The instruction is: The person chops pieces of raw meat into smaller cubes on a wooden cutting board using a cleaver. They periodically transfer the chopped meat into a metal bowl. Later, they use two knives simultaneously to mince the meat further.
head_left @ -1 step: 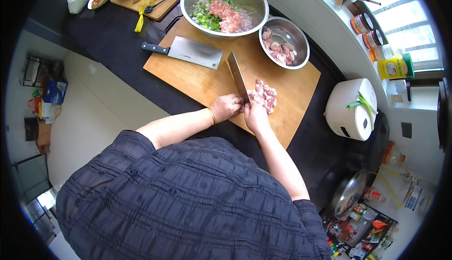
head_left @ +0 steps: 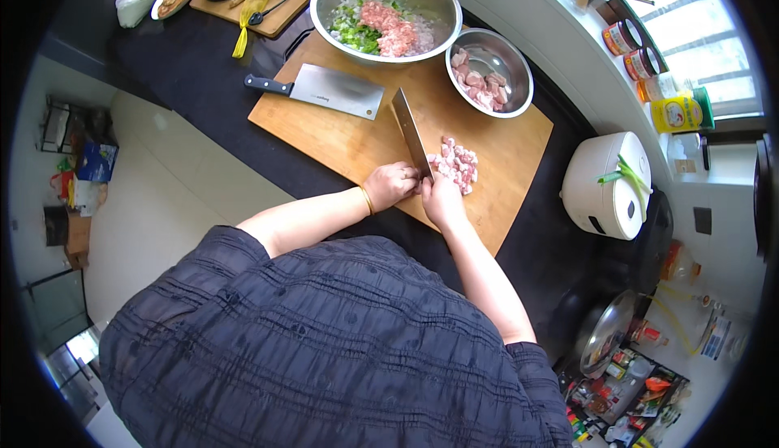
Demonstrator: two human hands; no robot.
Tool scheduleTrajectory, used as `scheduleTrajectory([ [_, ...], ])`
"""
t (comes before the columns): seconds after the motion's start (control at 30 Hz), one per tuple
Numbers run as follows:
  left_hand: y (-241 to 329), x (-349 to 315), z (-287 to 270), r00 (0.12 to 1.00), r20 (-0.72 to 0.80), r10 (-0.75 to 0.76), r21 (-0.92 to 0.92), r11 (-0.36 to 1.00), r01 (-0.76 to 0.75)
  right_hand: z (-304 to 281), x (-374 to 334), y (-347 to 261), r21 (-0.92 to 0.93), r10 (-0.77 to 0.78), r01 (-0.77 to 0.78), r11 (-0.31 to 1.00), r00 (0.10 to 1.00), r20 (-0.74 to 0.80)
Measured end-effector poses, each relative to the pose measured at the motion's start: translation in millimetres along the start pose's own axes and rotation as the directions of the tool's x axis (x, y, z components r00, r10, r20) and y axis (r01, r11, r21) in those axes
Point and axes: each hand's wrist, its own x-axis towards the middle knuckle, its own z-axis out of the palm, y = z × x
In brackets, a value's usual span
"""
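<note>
I see the pile of diced raw meat lying on the wooden cutting board, just beyond and to the right of my two grips. My left hand is closed around the handle of a cleaver, whose blade runs away from it across the board, its edge at the near side of the pile. My right hand sits just beside the left, curled fingertips touching the meat; it steadies rather than holds. I judge the step to be chopping the meat finer; the next stroke calls for fingertips kept tucked back from the blade. Further out lie a second cleaver, a small steel bowl of meat chunks and a large steel bowl of mince and greens, on the black bench.
</note>
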Motion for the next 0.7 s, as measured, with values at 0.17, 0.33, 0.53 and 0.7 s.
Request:
scheduleTrajectory([
  [0.17,-2.8,1.3,-4.6,0.996,0.068,-0.062,-0.021,0.998,0.063,-16.3,-14.3,29.9,0.245,0.203,-0.198,0.949,0.979,0.004],
  [0.33,0.6,-0.6,-13.5,0.969,0.002,-0.246,-0.214,0.947,0.241,-29.0,-39.8,34.0,0.283,0.088,-0.051,0.958,0.989,-0.12],
  [0.53,5.0,-2.8,-22.2,0.953,0.032,-0.3,-0.159,0.94,0.301,-46.0,-72.8,6.7,0.256,0.14,-0.122,0.959,0.989,-0.052],
  [0.7,0.5,-6.4,-1.0,0.971,0.047,-0.232,-0.088,0.968,0.236,-44.1,-86.1,0.2,0.203,0.135,-0.122,0.972,0.989,-0.053],
])
